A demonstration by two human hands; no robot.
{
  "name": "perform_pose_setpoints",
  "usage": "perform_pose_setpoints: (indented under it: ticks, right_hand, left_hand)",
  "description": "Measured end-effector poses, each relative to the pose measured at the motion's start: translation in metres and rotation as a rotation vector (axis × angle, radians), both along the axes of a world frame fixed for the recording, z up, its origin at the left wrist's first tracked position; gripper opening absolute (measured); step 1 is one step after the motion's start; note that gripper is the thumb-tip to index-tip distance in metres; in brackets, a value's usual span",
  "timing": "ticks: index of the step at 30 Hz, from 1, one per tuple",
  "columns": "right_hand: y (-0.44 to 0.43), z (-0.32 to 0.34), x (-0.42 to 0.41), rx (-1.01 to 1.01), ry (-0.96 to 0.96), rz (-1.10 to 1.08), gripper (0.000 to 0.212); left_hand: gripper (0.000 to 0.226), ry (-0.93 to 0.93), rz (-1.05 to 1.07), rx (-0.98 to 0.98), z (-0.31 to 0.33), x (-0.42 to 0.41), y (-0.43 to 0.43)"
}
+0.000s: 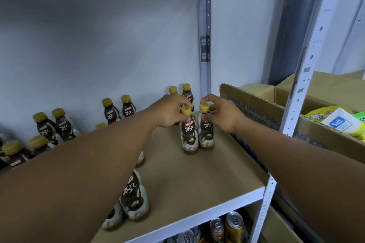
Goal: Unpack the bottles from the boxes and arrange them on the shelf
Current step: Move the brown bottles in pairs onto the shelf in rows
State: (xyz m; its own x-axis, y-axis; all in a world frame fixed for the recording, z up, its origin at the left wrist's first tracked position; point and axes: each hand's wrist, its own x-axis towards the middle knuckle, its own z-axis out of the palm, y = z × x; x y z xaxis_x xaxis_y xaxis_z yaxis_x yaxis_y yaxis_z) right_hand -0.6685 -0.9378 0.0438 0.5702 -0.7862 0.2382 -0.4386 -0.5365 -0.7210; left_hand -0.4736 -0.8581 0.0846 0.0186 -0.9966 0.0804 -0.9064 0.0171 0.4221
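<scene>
Lower level: drink cans (217, 229) stand upright under the shelf board (197, 173), tops facing up
Front edge: a front bottle (134, 197) stands upright near the board's front rim, its cap hidden behind the left forearm
Left hand (169, 113): fingers curled, with thumb and fingertips closed round the yellow cap of the left bottle (188, 136)
Right hand (222, 116): thumb and forefinger pinch the yellow cap of the right bottle (206, 130), and the other fingers bend loosely beside its neck
Held pair: both bottles are upright with their bases on the board, just beside each other, towards the board's right side and about midway back
Appearance: small waisted bottles, each with a yellow screw cap, a dark brown label reading "78°C" with a red "KOPIKO" band, and cream swirls lower down
Back pair (186, 92): two matching bottles stand directly behind the held pair, close to the wall (98, 35)
Left rows (59, 124): further matching bottles stand in pairs, running back to the wall
Cardboard box (256, 104): it sits open to the right of the shelf, beyond the grey upright (294, 104)
</scene>
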Motion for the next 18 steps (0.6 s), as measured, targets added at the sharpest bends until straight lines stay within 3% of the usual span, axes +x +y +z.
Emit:
perform_pose_setpoints:
  ticks: [18]
  right_hand:
    - [0.0,-0.005,0.003,0.057,-0.038,0.044,0.03]
  left_hand:
    - [0.048,0.01,0.016,-0.018,-0.006,0.0,0.011]
